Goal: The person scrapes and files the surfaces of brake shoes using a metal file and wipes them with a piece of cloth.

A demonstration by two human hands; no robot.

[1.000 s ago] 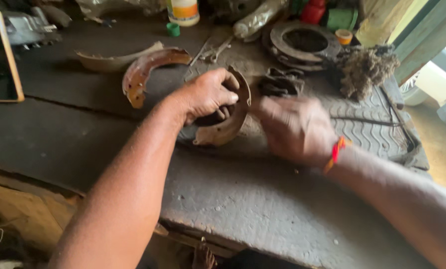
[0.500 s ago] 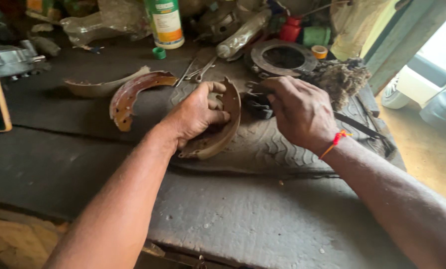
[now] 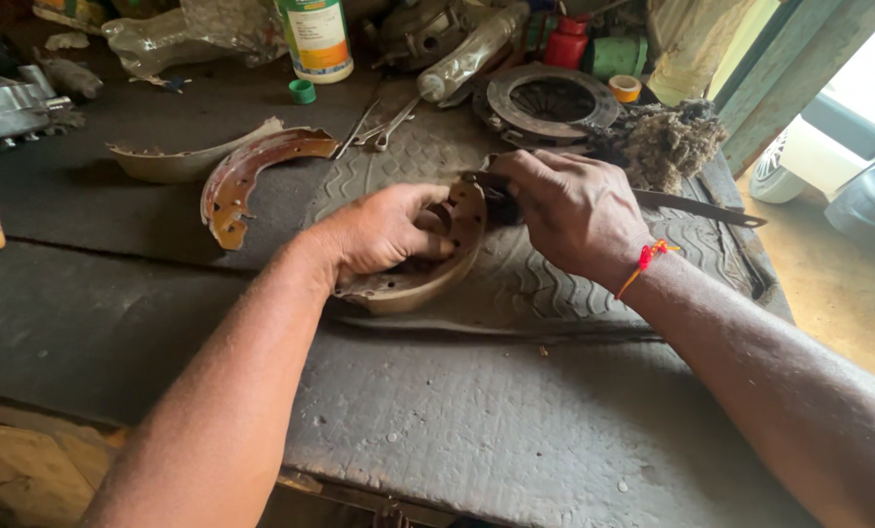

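Left hand clamped over the curved, rusty-brown metal brake shoe, fingers curled inside the arc, grip closed on the web. Shoe resting on its lining side atop the dark ribbed rubber tread mat spread over the grey, dusty table. Right hand just beyond the shoe's upper end, grip closed around a small dark piece pinched at the fingertips; too hidden to tell what kind, or whether touching the shoe's tip.

Judging the step in hand as work on that upper end of the shoe. Best done with the left grip kept firm and low, pressing the shoe into the mat so no rocking on the curved lining. Better to keep the left fingers off the edge nearest the right hand, away from any slip. Right grip best kept short and close to the tip, wrist straight, force directed along the shoe's web rather than across it. Likely risk: rusty edges, and the shoe skating sideways on the ribs if pressure eases.

Nearby: a second rusty curved brake shoe lying well apart to the left, a pale curved lining strip behind it, thin metal spanners beyond, a round dark clutch disc, a wad of grey fibrous waste, a long flat metal bar running out from behind the right hand.
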